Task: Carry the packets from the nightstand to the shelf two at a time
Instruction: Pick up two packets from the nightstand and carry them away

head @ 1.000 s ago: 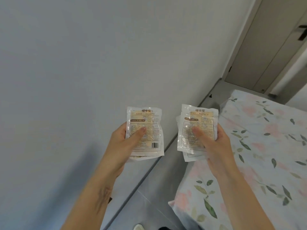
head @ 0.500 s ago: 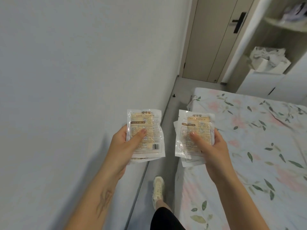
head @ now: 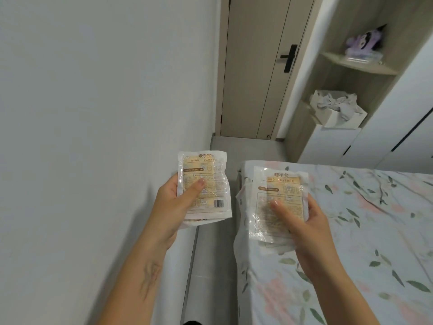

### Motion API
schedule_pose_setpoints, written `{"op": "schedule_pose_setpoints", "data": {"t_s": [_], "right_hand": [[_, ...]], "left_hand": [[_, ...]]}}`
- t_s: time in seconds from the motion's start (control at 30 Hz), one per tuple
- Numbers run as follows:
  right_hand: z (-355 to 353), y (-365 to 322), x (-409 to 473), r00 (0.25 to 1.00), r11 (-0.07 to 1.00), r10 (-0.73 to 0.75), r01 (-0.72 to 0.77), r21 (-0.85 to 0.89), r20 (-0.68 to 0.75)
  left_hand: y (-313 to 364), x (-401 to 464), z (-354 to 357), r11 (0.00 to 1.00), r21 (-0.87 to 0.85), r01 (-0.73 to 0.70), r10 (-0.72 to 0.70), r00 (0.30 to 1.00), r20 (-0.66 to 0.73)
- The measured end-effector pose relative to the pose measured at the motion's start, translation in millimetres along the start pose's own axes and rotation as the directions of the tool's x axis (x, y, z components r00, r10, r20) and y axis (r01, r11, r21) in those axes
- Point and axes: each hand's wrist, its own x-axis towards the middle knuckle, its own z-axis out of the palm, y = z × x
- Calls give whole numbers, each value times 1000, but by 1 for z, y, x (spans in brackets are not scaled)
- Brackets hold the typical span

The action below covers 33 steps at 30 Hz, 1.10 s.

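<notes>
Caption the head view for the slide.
Left hand and right hand each carry hand-warmer packets toward the shelf.

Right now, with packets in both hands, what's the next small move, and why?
Probably keep walking down the floor strip toward the shelf. The left hand and right hand each grip hand warmer packets, and the shelf sits ahead-right past the bed, apparently beyond reach.
</notes>
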Motion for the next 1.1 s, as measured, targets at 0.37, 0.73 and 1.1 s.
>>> {"op": "schedule_pose_setpoints", "data": {"t_s": [0.37,0.73,1.1], "right_hand": [[46,-8,190,1000,1000,18,-18,13,10],[57,-12,423,999,997,34,-31,71,-36],[60,-42,612,998,996,-20,25,81,-61]], "left_hand": [[4,169,10,999,-22,32,-34,997,-72],[26,411,86,1000,-18,-6,6,1000,-16],[47,589,148,1000,16,5,-6,999,52]]}}
